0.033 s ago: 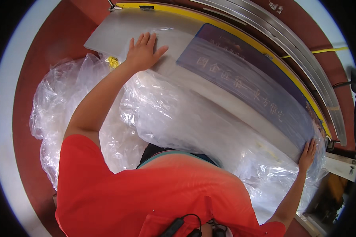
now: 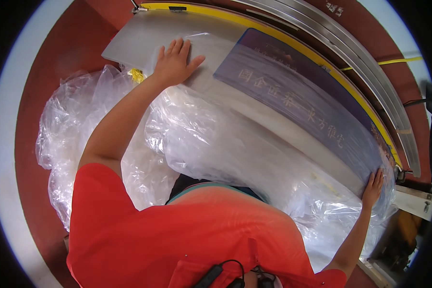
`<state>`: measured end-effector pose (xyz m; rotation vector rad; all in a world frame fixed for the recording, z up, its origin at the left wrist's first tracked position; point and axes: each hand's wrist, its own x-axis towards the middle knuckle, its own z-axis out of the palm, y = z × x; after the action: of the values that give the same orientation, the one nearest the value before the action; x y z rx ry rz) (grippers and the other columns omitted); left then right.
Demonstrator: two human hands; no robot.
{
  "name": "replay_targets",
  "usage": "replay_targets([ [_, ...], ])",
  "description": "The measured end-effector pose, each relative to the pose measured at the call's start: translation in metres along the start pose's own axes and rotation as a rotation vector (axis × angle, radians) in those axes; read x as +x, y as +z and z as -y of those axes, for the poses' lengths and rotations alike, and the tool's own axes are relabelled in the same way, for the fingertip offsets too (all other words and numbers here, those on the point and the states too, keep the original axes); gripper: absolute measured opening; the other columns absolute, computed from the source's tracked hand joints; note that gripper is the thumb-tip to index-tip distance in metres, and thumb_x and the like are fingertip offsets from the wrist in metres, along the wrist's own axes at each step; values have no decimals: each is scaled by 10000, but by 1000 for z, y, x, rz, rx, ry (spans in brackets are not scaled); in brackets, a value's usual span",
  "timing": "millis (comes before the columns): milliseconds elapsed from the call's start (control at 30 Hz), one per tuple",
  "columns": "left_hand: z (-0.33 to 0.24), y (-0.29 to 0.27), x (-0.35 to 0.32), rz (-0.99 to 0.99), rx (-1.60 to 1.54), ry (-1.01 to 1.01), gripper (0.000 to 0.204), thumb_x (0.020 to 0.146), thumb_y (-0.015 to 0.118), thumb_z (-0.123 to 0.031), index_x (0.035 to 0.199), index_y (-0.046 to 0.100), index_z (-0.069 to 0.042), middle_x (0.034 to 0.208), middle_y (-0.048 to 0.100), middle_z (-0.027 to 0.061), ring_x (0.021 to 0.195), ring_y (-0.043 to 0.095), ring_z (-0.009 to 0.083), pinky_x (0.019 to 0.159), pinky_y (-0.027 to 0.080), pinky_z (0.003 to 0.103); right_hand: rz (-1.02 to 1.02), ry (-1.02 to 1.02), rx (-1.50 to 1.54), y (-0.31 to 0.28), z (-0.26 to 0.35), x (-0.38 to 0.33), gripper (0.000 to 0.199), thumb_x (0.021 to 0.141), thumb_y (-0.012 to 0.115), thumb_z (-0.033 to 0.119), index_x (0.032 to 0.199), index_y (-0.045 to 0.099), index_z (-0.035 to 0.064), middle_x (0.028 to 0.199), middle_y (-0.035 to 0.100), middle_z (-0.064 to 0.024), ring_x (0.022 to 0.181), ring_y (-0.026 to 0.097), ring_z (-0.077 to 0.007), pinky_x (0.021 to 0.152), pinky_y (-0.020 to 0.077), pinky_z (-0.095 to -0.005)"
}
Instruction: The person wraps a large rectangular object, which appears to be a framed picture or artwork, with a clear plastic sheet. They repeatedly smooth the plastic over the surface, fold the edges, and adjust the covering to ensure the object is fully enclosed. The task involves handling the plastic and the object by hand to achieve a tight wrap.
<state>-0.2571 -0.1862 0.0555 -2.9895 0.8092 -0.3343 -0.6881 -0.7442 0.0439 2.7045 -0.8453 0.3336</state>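
Left hand [image 2: 176, 63], upper left of centre: fingers spread, palm down on clear plastic film [image 2: 245, 141] | right hand [image 2: 373, 188], far right: fingers extended, laid on film | film: centre, over grey table [image 2: 137, 38], bunched at left | dark printed sheet [image 2: 293, 91]: upper right, partly beneath film

Two hands [image 2: 174, 66] [image 2: 373, 188], one blue panel [image 2: 293, 86], one yellow strip [image 2: 293, 44]
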Motion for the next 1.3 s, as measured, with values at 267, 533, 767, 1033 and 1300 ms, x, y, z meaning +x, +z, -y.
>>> replay_targets([
  [267,6,-6,1,-184,-41,91,487,783,406,-456,1079,455,-72,1087,449,153,1054,389,269,904,242,446,-53,105,-44,-37,28,26,453,836,380,366,1175,381,66,1193,399,-118,1131,327,-281,926,241,-379],
  [533,68,9,54,-200,-256,-227,259,689,619,-274,744,555,-29,760,566,112,746,532,214,658,418,318,42,118,114,-19,50,29,482,841,313,413,1229,332,130,1264,305,-114,1170,275,-266,948,202,-369],
  [767,95,0,74,375,-983,-406,287,650,677,-262,753,577,-13,685,534,26,587,473,124,547,386,220,46,132,104,-24,56,28,471,844,308,403,1230,331,135,1268,298,-110,1175,267,-262,952,192,-369],
  [1033,84,-14,90,486,-1373,-622,127,708,555,-155,730,574,-32,596,486,4,504,411,142,444,337,249,50,115,116,-28,58,24,473,845,309,394,1232,327,124,1270,296,-109,1178,260,-266,955,185,-373],
  [1300,166,82,94,-52,173,-233,334,793,397,-218,1053,448,-14,983,524,194,863,535,313,714,435,394,124,-138,216,-50,160,30,515,790,439,318,1224,315,69,1301,233,-134,1208,179,-305,970,136,-429],
])
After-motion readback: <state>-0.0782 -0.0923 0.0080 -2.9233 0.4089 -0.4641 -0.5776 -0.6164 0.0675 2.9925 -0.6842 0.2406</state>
